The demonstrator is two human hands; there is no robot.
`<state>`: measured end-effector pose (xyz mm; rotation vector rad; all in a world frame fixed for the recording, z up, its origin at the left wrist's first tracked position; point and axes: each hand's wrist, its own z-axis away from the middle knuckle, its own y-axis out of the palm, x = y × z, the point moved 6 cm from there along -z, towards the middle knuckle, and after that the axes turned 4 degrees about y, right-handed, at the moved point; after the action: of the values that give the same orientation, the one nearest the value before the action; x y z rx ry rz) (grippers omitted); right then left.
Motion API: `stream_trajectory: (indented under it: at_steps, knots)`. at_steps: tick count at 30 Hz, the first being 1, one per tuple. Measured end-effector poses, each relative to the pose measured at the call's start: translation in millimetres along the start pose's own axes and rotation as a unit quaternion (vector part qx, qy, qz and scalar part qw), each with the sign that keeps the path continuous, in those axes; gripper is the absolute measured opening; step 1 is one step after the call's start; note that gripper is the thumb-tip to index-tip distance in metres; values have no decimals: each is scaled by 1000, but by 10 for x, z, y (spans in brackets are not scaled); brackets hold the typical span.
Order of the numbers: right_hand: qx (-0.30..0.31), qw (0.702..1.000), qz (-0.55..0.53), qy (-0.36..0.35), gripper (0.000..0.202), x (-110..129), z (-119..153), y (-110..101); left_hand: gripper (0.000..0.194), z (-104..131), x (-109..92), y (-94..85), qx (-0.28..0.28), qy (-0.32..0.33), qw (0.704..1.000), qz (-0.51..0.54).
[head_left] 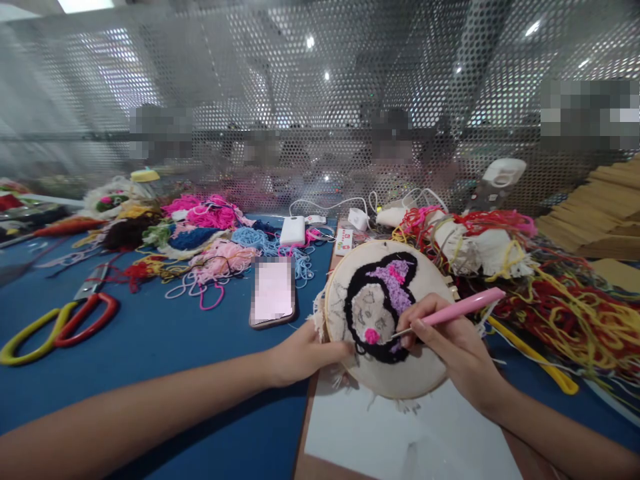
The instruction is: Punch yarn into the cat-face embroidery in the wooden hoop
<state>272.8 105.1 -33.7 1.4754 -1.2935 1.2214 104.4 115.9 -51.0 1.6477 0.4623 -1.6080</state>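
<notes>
My left hand [307,353] grips the lower left edge of a round embroidery hoop [425,370], its thumb lying on the cream cloth. Black, purple and pink yarn loops form a figure on that cloth, around a pale patch with a bright pink spot [371,335]. In my right hand [445,340] is a pink-handled punch needle [465,307], pinched between thumb and fingers. The metal tip meets the cloth at the right of the pale patch, near the black border. Frayed cloth hangs from the hoop's edge. My left fingers behind the hoop are mostly hidden.
Scissors [80,313] with yellow and red handles lie at left on the blue table. A phone [273,293] rests left of the hoop. Yarn heaps [220,220] stand behind, with more tangled yarn [565,313] at right. White paper [400,433] lies underneath; a perforated metal screen [320,100] stands behind.
</notes>
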Motion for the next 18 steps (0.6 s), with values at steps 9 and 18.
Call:
stream_trajectory:
  at_steps: [9,18]
  knots:
    - [-5,994,91,-51,13,38,6,26,15,7,10,-14,-3,4,1000,-14]
    - [42,970,229,-77,6,74,31,134,15,19,3,-14,-1,8,1000,-5]
